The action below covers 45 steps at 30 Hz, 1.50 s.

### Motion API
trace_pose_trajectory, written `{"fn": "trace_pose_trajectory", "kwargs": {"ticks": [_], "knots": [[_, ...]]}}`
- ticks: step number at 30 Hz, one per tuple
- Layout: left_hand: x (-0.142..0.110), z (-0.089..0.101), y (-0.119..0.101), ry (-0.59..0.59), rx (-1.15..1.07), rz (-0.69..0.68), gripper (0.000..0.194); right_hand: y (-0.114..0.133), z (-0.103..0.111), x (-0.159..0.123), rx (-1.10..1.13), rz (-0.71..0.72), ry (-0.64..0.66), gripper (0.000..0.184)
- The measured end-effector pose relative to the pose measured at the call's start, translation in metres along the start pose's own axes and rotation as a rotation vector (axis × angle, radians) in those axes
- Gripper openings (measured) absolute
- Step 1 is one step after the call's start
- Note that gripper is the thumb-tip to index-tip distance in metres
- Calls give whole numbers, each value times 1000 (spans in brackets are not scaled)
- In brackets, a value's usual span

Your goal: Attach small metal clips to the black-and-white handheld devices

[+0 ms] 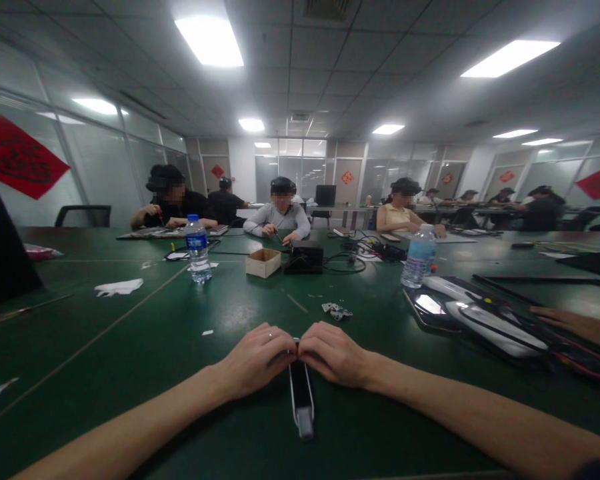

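Note:
A long, narrow black device with white edges lies on the green table in front of me, with a grey block-like end nearest me. My left hand is closed at its far end, fingers bent and pressed to thumb; a ring shows on one finger. From the other side my right hand closes on the same end. The fingertips of both hands meet there and cover that part of the device, so any small part between them is hidden. Beyond my hands lies a small pile of metal pieces.
Bottles stand at left and right. Between them are an open cardboard box, a black box and tangled cables. A phone and white-and-black gear lie right, near another person's hand. Several people sit across.

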State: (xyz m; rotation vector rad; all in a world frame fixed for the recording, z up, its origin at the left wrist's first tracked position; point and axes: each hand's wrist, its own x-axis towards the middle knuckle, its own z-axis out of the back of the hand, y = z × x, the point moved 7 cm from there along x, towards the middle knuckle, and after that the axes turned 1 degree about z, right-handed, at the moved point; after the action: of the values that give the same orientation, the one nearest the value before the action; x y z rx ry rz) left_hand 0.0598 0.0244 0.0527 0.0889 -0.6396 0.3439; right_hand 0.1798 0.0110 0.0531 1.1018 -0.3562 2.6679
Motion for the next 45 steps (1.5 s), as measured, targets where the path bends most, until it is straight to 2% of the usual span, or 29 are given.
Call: {"fn": "trace_pose_trajectory", "kwargs": {"ticks": [7,10,13,17,20,25,36,45], "knots": [[-1,-2,2,1,-52,19,8,-4,-1,-3,26,-44,15,7],[-1,-3,9,27,-21,93,7,-9,-1,-6,84,-116,-1,7],[-3,-5,25,97,32,240,4,-23,-3,-11,122,-290,26,8],[-9,-9,45,192,72,403,2,-44,-11,-20,80,-571,144,8],[-12,-12,51,220,49,460,7,-50,-16,-24,51,-672,247,7],[-11,-15,48,269,33,436,13,-50,-20,-23,65,-694,355,6],[-9,-13,41,260,16,396,11,-51,-25,-25,47,-653,367,8],[-10,-13,42,246,-9,426,10,-51,-25,-24,41,-647,376,9]]}}
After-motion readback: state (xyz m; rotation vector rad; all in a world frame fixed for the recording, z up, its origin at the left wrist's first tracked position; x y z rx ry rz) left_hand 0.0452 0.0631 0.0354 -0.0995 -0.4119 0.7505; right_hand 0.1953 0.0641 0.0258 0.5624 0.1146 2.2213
